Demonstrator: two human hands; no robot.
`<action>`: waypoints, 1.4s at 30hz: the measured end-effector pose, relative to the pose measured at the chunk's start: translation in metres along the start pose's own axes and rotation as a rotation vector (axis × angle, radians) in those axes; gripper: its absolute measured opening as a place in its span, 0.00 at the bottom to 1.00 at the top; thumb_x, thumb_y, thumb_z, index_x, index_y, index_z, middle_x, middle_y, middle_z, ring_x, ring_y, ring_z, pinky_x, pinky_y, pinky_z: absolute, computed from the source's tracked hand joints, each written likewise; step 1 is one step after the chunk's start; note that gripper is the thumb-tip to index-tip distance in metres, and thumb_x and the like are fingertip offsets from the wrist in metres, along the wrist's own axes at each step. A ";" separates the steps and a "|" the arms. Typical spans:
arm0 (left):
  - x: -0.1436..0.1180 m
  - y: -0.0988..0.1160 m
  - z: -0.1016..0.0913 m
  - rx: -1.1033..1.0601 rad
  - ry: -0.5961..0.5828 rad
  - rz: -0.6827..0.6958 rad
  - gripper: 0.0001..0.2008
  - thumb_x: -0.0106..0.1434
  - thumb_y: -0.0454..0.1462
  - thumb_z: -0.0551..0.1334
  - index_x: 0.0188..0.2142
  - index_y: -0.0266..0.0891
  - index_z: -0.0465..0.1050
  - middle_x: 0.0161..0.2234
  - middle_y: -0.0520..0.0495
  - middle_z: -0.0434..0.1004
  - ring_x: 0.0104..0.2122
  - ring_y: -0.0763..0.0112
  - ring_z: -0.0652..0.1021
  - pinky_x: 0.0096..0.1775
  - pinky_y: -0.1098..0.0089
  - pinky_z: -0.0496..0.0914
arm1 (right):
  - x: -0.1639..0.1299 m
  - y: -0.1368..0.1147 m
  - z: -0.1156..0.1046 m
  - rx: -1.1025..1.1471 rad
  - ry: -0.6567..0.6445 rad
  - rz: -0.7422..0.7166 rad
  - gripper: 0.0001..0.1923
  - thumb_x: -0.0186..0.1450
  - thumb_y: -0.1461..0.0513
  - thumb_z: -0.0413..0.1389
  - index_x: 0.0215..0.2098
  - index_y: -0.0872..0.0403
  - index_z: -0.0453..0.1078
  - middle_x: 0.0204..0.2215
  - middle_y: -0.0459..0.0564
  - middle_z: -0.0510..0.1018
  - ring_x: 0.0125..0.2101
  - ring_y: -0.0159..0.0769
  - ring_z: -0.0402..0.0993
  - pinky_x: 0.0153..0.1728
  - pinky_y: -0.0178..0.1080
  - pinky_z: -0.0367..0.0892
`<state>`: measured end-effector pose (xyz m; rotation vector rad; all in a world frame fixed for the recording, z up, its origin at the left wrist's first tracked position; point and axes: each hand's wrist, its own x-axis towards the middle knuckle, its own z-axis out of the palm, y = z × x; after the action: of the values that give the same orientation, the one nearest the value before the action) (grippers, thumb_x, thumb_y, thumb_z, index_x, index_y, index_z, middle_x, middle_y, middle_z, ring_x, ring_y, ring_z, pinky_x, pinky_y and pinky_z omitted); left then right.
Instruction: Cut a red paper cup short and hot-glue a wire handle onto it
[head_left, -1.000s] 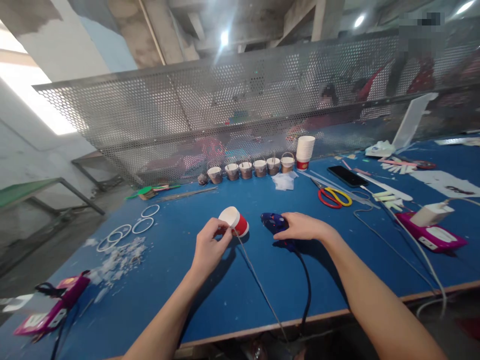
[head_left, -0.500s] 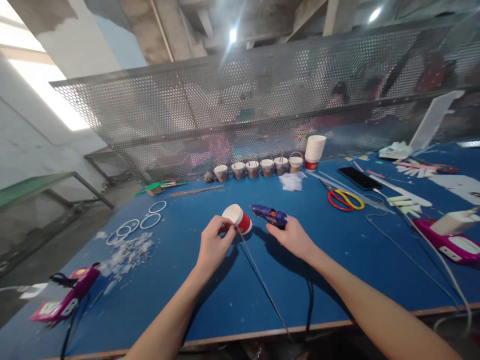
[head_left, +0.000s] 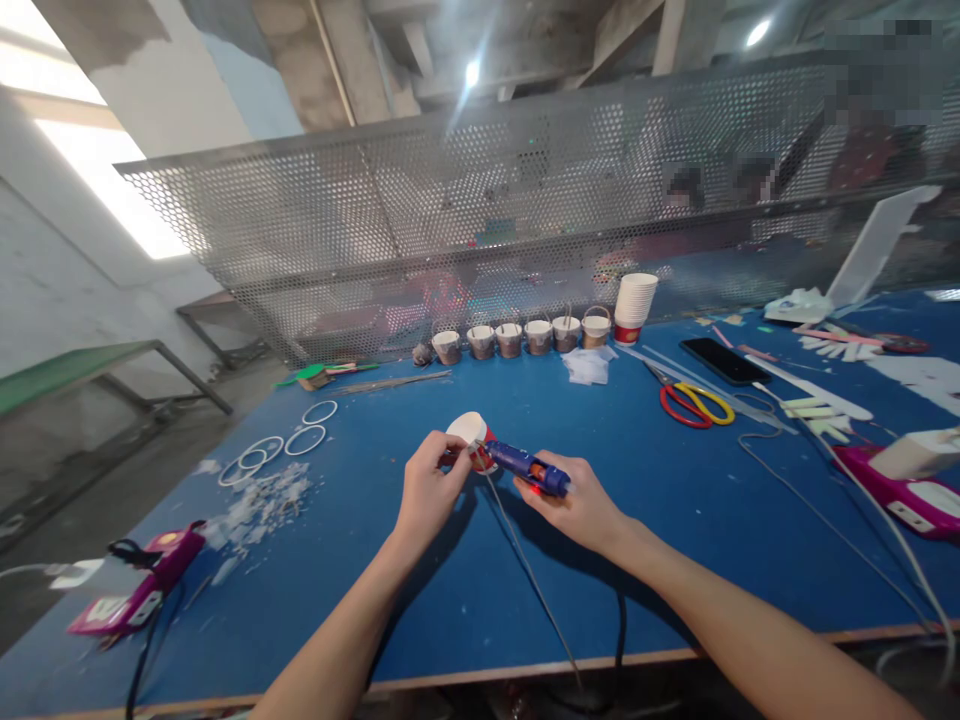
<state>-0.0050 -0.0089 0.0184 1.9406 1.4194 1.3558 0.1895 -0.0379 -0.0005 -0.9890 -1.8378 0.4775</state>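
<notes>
In the head view, my left hand (head_left: 429, 488) is closed on a red and white paper cup (head_left: 466, 428), which lies tipped on its side with its white base towards me. Its thumb and fingertips also pinch the end of a thin grey-brown cord (head_left: 529, 563) against the cup. From there the cord trails down past the table's front edge. My right hand (head_left: 579, 505) is wrapped round a blue hot glue gun (head_left: 527, 466). The gun's nozzle is at the cup's side, close to the left fingertips; whether it touches cannot be made out.
Several cord-wrapped cups (head_left: 508, 340) line the back beside a stack of paper cups (head_left: 635, 305). Scissors (head_left: 694, 405), a phone (head_left: 724, 361) and a magenta power strip (head_left: 904, 490) are at right. White rings (head_left: 305, 440), scraps (head_left: 262, 505) and another power strip (head_left: 142, 580) are at left.
My right hand has brought the glue gun left and down, so its nozzle is now at the cup. The left hand, cup and cord have hardly moved.
</notes>
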 end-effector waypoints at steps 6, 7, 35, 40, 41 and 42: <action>-0.001 0.002 0.000 -0.007 -0.018 0.001 0.06 0.57 0.37 0.57 0.26 0.39 0.70 0.26 0.52 0.73 0.26 0.72 0.74 0.31 0.72 0.69 | -0.002 0.000 0.003 -0.040 -0.019 -0.072 0.09 0.64 0.60 0.52 0.25 0.51 0.62 0.20 0.43 0.69 0.19 0.30 0.62 0.24 0.33 0.59; -0.001 0.002 0.000 -0.007 -0.015 0.004 0.06 0.57 0.37 0.57 0.26 0.40 0.70 0.25 0.52 0.73 0.25 0.73 0.74 0.31 0.72 0.69 | -0.002 0.000 0.003 -0.046 -0.024 -0.081 0.09 0.64 0.60 0.52 0.25 0.51 0.62 0.20 0.44 0.70 0.19 0.30 0.63 0.24 0.33 0.59; -0.001 0.004 -0.002 0.007 -0.027 -0.006 0.06 0.57 0.36 0.57 0.24 0.40 0.70 0.25 0.52 0.74 0.26 0.72 0.74 0.31 0.72 0.69 | -0.005 0.007 0.002 -0.135 -0.070 -0.122 0.10 0.66 0.58 0.50 0.27 0.52 0.63 0.22 0.47 0.72 0.21 0.32 0.65 0.25 0.34 0.60; 0.000 0.003 -0.002 0.020 -0.019 -0.019 0.06 0.56 0.36 0.57 0.25 0.40 0.70 0.24 0.52 0.73 0.26 0.71 0.74 0.31 0.72 0.69 | -0.002 0.008 -0.003 -0.100 -0.041 -0.066 0.09 0.65 0.60 0.51 0.27 0.52 0.64 0.22 0.47 0.73 0.21 0.32 0.66 0.26 0.34 0.62; 0.000 0.004 -0.002 0.018 -0.018 -0.019 0.06 0.56 0.36 0.57 0.24 0.40 0.70 0.24 0.52 0.73 0.26 0.72 0.74 0.31 0.72 0.69 | -0.002 0.007 -0.003 -0.101 -0.037 -0.066 0.09 0.65 0.60 0.51 0.27 0.52 0.64 0.22 0.47 0.73 0.21 0.32 0.66 0.26 0.34 0.62; 0.000 0.004 -0.002 0.014 -0.017 -0.019 0.06 0.55 0.36 0.57 0.24 0.40 0.70 0.24 0.53 0.73 0.25 0.72 0.73 0.31 0.72 0.69 | -0.002 0.007 -0.003 -0.106 -0.032 -0.071 0.09 0.65 0.60 0.50 0.27 0.52 0.63 0.22 0.46 0.73 0.21 0.31 0.66 0.26 0.34 0.62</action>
<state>-0.0048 -0.0109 0.0226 1.9381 1.4389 1.3214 0.1956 -0.0355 -0.0050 -0.9881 -1.9361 0.3582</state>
